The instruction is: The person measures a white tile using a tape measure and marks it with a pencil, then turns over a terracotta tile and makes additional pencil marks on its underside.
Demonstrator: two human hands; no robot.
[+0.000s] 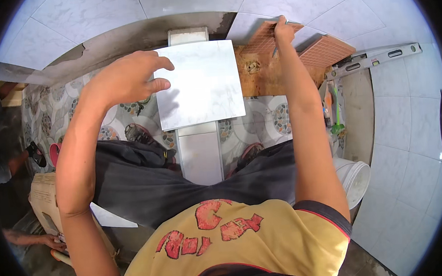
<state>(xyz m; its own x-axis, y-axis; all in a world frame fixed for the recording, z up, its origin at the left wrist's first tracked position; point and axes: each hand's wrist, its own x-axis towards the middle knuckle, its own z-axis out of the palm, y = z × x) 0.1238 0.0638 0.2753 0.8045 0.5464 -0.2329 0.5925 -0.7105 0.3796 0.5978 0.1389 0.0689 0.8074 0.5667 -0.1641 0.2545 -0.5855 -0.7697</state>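
Observation:
A white marbled ceramic tile point(203, 86) lies face up across a long narrow light-coloured bench or plank point(199, 150) between my knees. My left hand point(139, 76) is over the tile's left edge, thumb and fingers apart; whether it touches the tile cannot be told. My right hand point(284, 31) reaches to the wall at the upper right. It grips a thin green-blue pen or pencil and is at the top of a tile with its orange ribbed back point(259, 38) showing. A second such tile point(327, 52) leans beside it, over a stained wooden board point(259, 76).
A spirit level point(374, 61) lies at the right, above a green-handled tool point(337, 126). A white bucket point(358, 179) stands by my right side. Cardboard point(43, 188) is at the left, with another person's hand point(54, 241) beside it. Someone's leg point(18, 165) shows farther left.

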